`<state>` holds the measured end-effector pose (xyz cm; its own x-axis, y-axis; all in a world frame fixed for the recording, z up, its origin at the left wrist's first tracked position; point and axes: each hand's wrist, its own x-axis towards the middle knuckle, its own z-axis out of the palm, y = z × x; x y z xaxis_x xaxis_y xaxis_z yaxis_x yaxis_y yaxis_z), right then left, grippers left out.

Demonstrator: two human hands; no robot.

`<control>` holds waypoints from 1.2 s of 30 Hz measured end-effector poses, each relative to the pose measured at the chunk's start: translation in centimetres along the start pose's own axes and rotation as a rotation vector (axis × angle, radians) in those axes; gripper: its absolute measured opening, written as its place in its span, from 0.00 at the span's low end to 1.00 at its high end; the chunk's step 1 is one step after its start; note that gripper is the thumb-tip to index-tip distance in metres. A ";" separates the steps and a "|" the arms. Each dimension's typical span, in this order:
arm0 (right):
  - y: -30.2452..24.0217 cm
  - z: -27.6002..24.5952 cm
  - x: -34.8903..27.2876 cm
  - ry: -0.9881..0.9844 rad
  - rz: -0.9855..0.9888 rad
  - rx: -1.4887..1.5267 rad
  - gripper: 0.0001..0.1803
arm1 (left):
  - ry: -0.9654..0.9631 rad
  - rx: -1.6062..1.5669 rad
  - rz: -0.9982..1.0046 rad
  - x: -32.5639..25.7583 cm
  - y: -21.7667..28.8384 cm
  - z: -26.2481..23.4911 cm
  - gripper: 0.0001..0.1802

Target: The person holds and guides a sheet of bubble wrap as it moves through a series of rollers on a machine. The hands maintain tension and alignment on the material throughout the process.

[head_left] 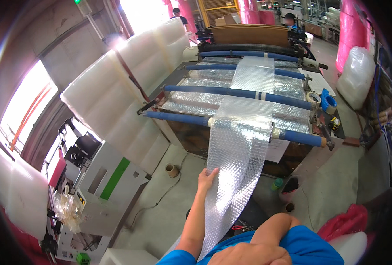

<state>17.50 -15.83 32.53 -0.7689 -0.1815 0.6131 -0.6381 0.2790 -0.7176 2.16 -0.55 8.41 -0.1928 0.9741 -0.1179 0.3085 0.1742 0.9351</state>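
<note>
Five fingers (210, 173) on bubble wrap (238, 150)

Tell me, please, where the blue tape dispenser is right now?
The tape dispenser sits right of the bubble wrap, at the machine's right edge beside the rollers' ends.

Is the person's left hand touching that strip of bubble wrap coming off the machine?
Touching. In the head view the left hand grips the left edge of the bubble wrap strip, fingers curled onto the film with no gap visible.

Bare forearms, bare left hand (206, 179), bright blue short sleeves, no gloves
</note>
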 end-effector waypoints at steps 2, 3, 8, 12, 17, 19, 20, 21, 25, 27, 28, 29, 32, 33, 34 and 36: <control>1.7 -0.2 -0.2 0.082 0.003 -0.040 0.28 | 0.005 0.040 -0.017 0.3 -0.3 -0.2 0.26; 2.6 -0.2 -0.1 0.121 0.008 -0.053 0.28 | 0.019 0.073 -0.034 0.8 -1.9 -0.3 0.26; 5.5 -0.8 0.9 0.281 0.016 -0.131 0.25 | 0.074 0.080 0.080 0.5 -1.2 -0.7 0.23; 4.2 -0.5 0.5 0.234 0.036 -0.079 0.23 | 0.035 0.047 0.094 0.7 -1.1 -0.6 0.22; 1.6 -0.2 -4.7 0.197 0.089 0.122 0.21 | 0.055 0.076 0.169 0.5 -2.2 -0.2 0.23; 2.4 -0.6 -7.6 0.728 0.343 -0.060 0.20 | 0.061 0.006 0.170 0.6 -1.4 -0.1 0.24; 4.8 -0.8 -10.0 1.151 0.918 -0.497 0.21 | 0.076 -0.033 0.187 0.2 -0.9 0.2 0.24; 6.5 -1.8 -11.3 1.541 0.796 -0.819 0.24 | 0.088 -0.077 0.200 -0.1 -0.7 0.6 0.24; 17.9 0.8 -22.1 1.813 0.752 -0.679 0.25 | 0.212 0.207 0.459 2.2 -4.1 0.5 0.19; 20.6 4.7 -22.4 1.233 1.159 -0.456 0.13 | 0.110 0.097 0.327 0.7 -2.4 -0.3 0.16; 19.4 5.2 -20.5 1.290 1.205 -0.306 0.15 | 0.064 0.088 0.274 0.8 -3.5 -0.9 0.14; 18.9 5.0 -20.6 1.245 1.242 -0.212 0.15 | 0.018 0.077 0.223 1.0 -4.2 -1.0 0.13; 19.8 4.3 -23.0 1.313 1.081 -0.309 0.15 | 0.010 -0.100 0.333 1.8 -2.9 -0.3 0.12; 20.6 4.0 -24.1 1.360 0.982 -0.405 0.14 | -0.015 -0.035 0.330 3.3 -2.5 0.0 0.12; 20.7 3.2 -24.5 1.373 0.974 -0.394 0.14 | -0.028 0.031 0.318 5.0 -2.6 0.0 0.13; 20.0 0.4 -25.0 1.403 0.953 -0.373 0.14 | -0.045 0.065 0.313 6.9 -1.4 0.5 0.14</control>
<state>23.93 -6.11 2.70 -0.0923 0.9957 -0.0027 0.1793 0.0139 -0.9837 0.90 6.05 6.13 -0.0384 0.9869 0.1566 0.4058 -0.1278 0.9050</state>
